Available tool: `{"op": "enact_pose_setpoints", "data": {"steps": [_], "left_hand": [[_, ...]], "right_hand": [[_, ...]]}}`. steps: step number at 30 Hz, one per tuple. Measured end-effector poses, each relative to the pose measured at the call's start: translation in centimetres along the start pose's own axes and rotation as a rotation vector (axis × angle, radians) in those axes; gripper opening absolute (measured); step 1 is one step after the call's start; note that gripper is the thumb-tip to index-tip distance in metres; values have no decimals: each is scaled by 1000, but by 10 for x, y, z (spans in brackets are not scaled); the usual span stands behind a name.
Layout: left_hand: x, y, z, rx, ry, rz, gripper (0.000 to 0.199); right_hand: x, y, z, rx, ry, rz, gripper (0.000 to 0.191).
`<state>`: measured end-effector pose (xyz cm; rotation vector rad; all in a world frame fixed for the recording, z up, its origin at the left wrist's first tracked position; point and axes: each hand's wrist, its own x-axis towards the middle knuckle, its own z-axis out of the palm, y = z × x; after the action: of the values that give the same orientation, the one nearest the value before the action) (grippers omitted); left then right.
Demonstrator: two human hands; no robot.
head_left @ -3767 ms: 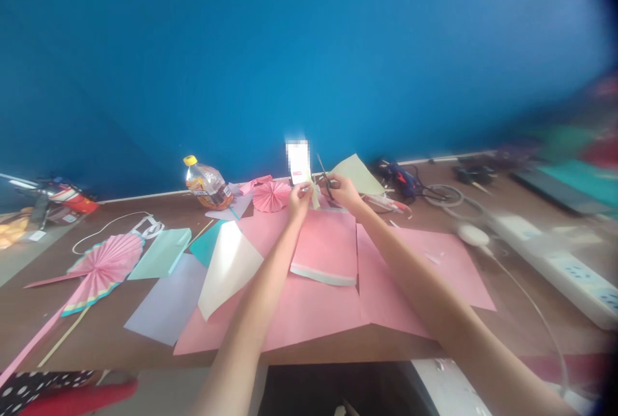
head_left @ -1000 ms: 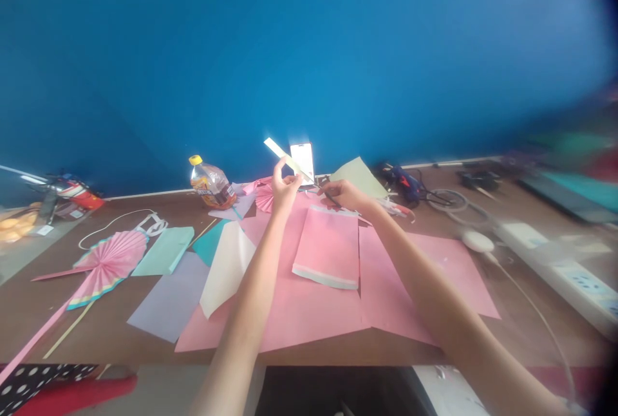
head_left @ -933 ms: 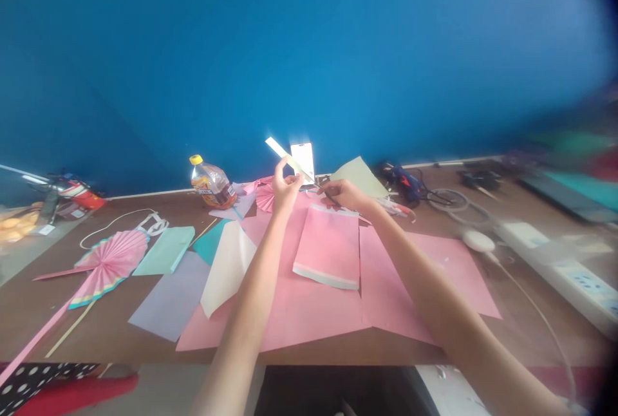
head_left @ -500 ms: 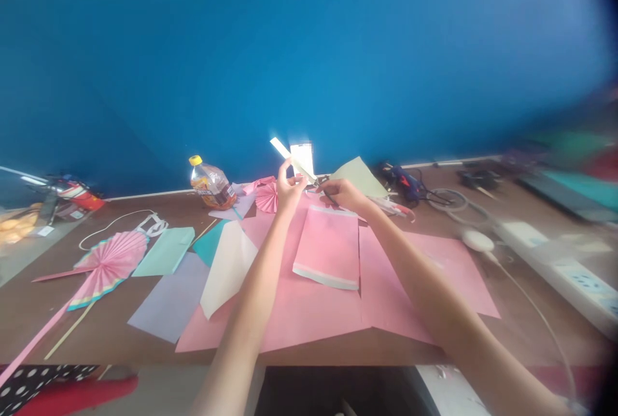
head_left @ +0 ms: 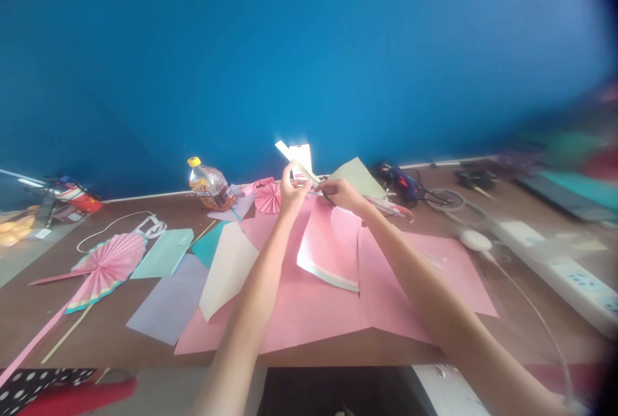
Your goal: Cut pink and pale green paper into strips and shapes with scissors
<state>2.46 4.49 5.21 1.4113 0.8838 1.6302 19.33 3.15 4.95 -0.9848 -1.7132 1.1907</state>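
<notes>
My left hand (head_left: pixel 293 192) is raised over the far middle of the table, its fingers closed on a narrow pale paper strip (head_left: pixel 282 149) that slants up to the left. Just to its right, my right hand (head_left: pixel 342 194) is closed around small dark-handled scissors (head_left: pixel 329 199), partly hidden by the fingers. The scissors' tip is near the lower end of the strip; whether they touch cannot be made out. Below the hands, a pink sheet with a white-edged border (head_left: pixel 333 248) lies on larger pink paper (head_left: pixel 309 319). Behind the left hand stands a lit phone (head_left: pixel 302 156).
A bottle with a yellow cap (head_left: pixel 210 185) stands at the back left. Pleated pink fans (head_left: pixel 109 261) and coloured sheets lie on the left. On the right are a blue tool (head_left: pixel 404 183), cables, a white round device (head_left: pixel 476 240) and a power strip (head_left: pixel 574 274).
My left hand and the strip have shifted slightly right. The bordered pink sheet now curves, its lower left corner lifted. My right hand has hardly moved.
</notes>
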Motion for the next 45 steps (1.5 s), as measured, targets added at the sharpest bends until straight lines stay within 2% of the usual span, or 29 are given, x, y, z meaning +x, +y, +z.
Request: {"op": "enact_pose_setpoints", "data": {"steps": [8,15,29,45], "left_hand": [[0,-2,0,-3,-7,-16,81],[1,-6,-2,23,-28,34,79],[-2,-6,5,66,-107,61,78],[-3,-8,4,79,-124,43,79]], "right_hand": [[2,2,0,8,6,0,30],[3,7,3,13,16,7,29],[-5,-16,4,-25,77,61,22],[-9,-22,0,-60,77,76,23]]}}
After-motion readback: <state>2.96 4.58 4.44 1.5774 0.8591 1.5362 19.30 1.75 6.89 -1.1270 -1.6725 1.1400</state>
